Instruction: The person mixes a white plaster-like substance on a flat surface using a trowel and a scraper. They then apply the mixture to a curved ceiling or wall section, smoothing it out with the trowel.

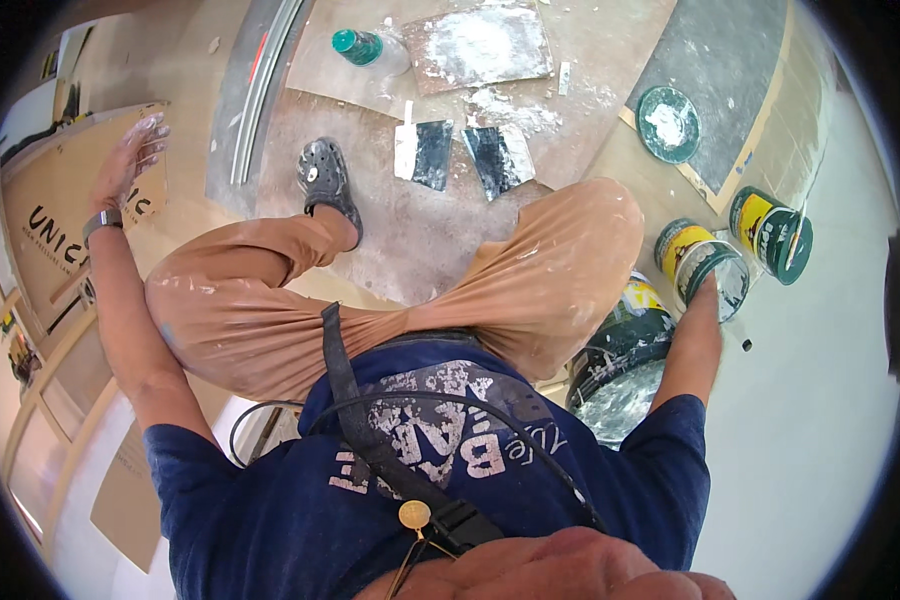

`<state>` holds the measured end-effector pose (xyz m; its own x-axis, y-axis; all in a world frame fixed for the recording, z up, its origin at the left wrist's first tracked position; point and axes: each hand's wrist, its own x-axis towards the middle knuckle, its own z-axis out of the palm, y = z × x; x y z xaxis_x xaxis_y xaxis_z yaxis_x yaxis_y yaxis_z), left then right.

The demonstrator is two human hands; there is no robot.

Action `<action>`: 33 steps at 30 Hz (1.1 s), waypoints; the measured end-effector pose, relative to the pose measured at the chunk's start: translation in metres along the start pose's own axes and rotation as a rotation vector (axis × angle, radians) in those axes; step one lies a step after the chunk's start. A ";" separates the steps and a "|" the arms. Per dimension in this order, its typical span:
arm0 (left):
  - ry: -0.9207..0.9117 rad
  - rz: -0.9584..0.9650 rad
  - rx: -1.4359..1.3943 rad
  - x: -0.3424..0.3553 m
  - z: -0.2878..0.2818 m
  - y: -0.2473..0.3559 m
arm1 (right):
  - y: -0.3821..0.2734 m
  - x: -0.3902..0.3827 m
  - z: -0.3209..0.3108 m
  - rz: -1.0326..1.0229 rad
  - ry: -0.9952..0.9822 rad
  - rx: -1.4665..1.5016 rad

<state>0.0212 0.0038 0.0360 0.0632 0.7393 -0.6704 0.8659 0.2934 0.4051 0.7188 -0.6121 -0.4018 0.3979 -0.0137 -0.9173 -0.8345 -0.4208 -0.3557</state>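
My left hand [136, 160] is held out at the far left, white-smeared, with its fingers stretched and nothing in them. Behind it stands a brown cardboard sheet [40, 180]. On the right, my right hand reaches down into an open green and yellow bucket [680, 245] coated with white paste. The bucket's rim and wall hide its fingers. Nearer me is a larger dark bucket [625, 340], whitish inside. A green pail [760, 225] lies or leans beyond the open one. A round green lid [668, 125] holds white paste.
Two dark, flat, paste-smeared pieces [498, 160] lie on the dusty floor ahead. Beyond them are a board [480, 45] covered in white powder and a green-capped container [358, 46]. Long metal strips [265, 90] lie at left. My shoe [328, 180] rests nearby.
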 end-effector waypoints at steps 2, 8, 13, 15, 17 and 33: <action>0.009 -0.009 0.013 0.000 0.000 0.001 | -0.002 0.000 -0.001 -0.005 -0.002 0.020; -0.007 -0.018 0.008 0.007 -0.004 -0.002 | -0.009 -0.001 -0.011 -0.032 0.003 0.120; 0.025 -0.039 0.030 -0.008 0.000 0.000 | -0.020 0.002 -0.026 -0.076 -0.044 0.266; 0.015 -0.017 0.016 -0.008 -0.002 0.002 | -0.017 0.002 -0.050 -0.197 -0.079 0.321; -0.028 0.025 -0.039 0.004 0.004 -0.009 | -0.030 -0.004 -0.098 -0.674 0.292 -0.779; -0.044 0.260 -0.070 0.012 0.002 0.001 | -0.080 -0.104 -0.056 -0.576 -0.133 0.672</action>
<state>0.0242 0.0115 0.0275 0.3020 0.7686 -0.5641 0.7813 0.1396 0.6084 0.7653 -0.6277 -0.2678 0.8117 0.1584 -0.5622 -0.5825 0.2904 -0.7592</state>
